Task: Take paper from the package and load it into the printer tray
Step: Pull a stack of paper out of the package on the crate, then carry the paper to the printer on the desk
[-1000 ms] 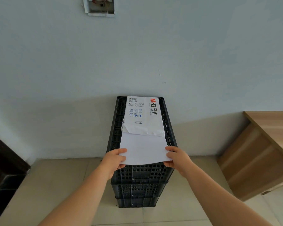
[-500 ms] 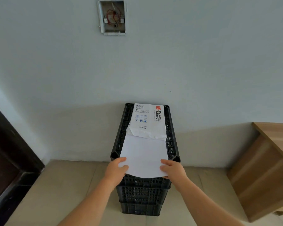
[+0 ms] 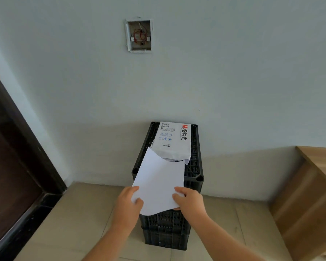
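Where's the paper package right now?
In the head view, the paper package lies on top of the black crates, at their far end against the wall, just beyond the sheets held by both hands.

Soft, even daylight, faint shadow low on the wall (image 3: pixel 102 147), wide-angle edge bending

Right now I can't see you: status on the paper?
Left hand and right hand grip the paper sheets, far end at the package mouth. No printer visible.
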